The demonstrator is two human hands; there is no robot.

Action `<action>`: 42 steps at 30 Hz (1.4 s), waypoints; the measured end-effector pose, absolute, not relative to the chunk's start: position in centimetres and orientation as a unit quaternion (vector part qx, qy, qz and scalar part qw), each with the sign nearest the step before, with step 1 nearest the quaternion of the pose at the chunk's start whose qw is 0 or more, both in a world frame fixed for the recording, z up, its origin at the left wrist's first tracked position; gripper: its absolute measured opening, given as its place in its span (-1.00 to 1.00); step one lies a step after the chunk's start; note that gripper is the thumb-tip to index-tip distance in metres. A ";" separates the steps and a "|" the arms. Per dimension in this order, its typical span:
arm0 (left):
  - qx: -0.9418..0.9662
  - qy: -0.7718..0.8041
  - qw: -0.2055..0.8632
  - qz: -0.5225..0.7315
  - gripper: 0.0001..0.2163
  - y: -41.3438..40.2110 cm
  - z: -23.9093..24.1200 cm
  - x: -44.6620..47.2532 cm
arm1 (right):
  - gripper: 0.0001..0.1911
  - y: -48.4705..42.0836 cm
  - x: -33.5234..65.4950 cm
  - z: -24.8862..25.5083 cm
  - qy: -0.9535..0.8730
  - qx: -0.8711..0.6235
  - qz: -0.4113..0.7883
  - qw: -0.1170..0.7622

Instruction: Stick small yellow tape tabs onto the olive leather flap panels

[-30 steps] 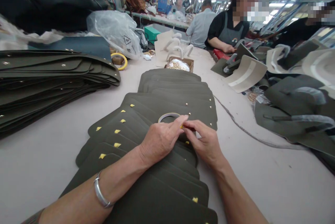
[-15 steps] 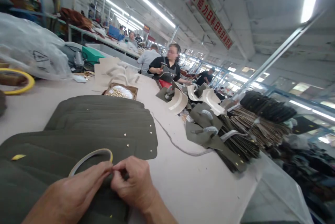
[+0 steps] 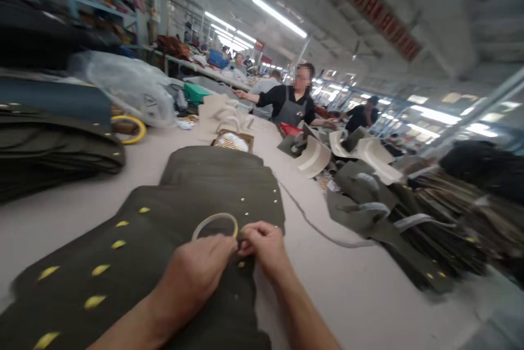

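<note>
In the head view, we find the left hand (image 3: 200,271) holding a tape roll (image 3: 216,215) over the dark panels (image 3: 172,216), the right hand (image 3: 264,246) pinching at its edge. Yellow pieces (image 3: 100,270) already dot the nearer panels; on the farthest panels we see none.

The co-worker's arm (image 3: 265,98) was bent; now it stretches out sideways.

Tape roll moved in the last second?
No, no clear shift: tape roll sits just left of the metal studs, as before.
</note>
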State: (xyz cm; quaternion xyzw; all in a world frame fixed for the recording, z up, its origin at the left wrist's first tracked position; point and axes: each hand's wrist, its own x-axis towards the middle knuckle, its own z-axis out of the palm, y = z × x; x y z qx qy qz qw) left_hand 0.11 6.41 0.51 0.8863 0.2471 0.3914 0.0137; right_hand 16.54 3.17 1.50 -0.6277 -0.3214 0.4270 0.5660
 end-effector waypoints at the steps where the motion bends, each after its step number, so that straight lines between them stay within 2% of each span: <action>1: 0.899 0.256 0.016 0.355 -0.74 6.5 0.8 0.1 | -0.68 3.4 17.5 1.3 -0.327 -0.633 0.416 0.565; 5: 0.918 0.341 0.032 0.199 -0.88 7.3 1.0 0.1 | -0.59 4.8 20.8 0.4 -0.377 -0.667 0.358 0.533; 9: 0.928 0.340 0.054 0.141 -0.90 7.3 1.0 0.3 | -0.63 5.6 21.4 -0.2 -0.415 -0.677 0.358 0.491; 16: 0.929 0.341 0.061 0.133 -0.91 7.3 1.0 0.3 | -0.65 6.2 21.0 -0.5 -0.542 -0.722 0.219 0.369; 22: 0.927 0.345 0.063 0.131 -0.91 7.2 0.8 0.4 | -0.74 6.8 20.7 -0.7 -0.611 -0.716 0.096 0.324; 26: 0.927 0.348 0.060 0.125 -0.90 7.2 0.8 0.5 | -0.76 7.2 20.7 -1.0 -0.584 -0.735 0.116 0.323; 30: 0.925 0.354 0.052 0.130 -0.91 7.2 0.8 0.5 | -0.58 6.4 20.9 -1.2 -0.495 -0.744 0.206 0.398; 33: 0.924 0.356 0.051 0.132 -0.91 7.2 0.8 0.4 | -0.65 5.8 20.9 -1.2 -0.493 -0.740 0.223 0.399; 42: 0.923 0.355 0.042 0.141 -0.91 7.2 0.5 0.4 | -0.76 6.9 20.5 -1.1 -0.649 -0.703 0.022 0.289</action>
